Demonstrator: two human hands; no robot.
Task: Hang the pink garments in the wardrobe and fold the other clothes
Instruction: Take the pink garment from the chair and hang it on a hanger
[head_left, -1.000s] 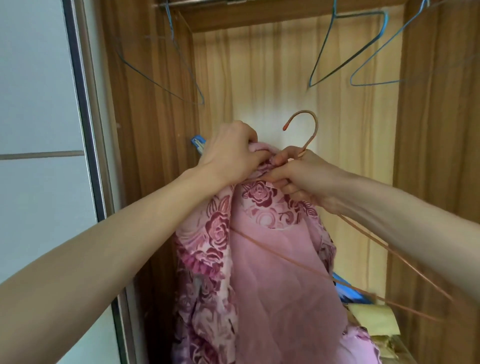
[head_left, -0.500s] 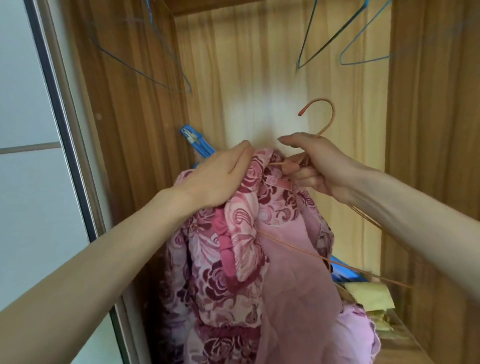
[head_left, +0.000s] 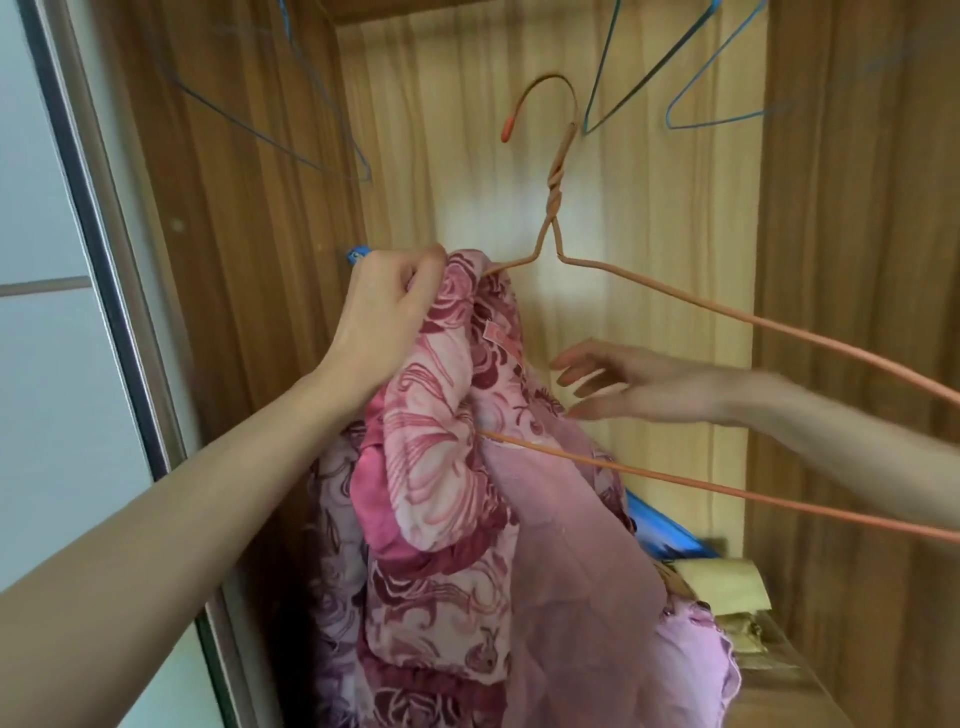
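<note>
Two hands up inside the wardrobe (head_left: 841, 322). Left hand (head_left: 387, 306) fisted round the top of the pink flowered garment (head_left: 441, 493), bunched over one shoulder of the orange wire hanger (head_left: 558, 208). Right hand (head_left: 639, 384) spread loose, gripping nothing, fingertips just beside the cloth. Blue hangers (head_left: 644, 67) overhead.

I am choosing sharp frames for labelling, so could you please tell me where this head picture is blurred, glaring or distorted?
Head view: the right hand is smeared by motion blur; the left hand and pink garment are fairly sharp; a bright washed-out patch sits on the wardrobe back panel; the wide lens bends the door frame.
</note>
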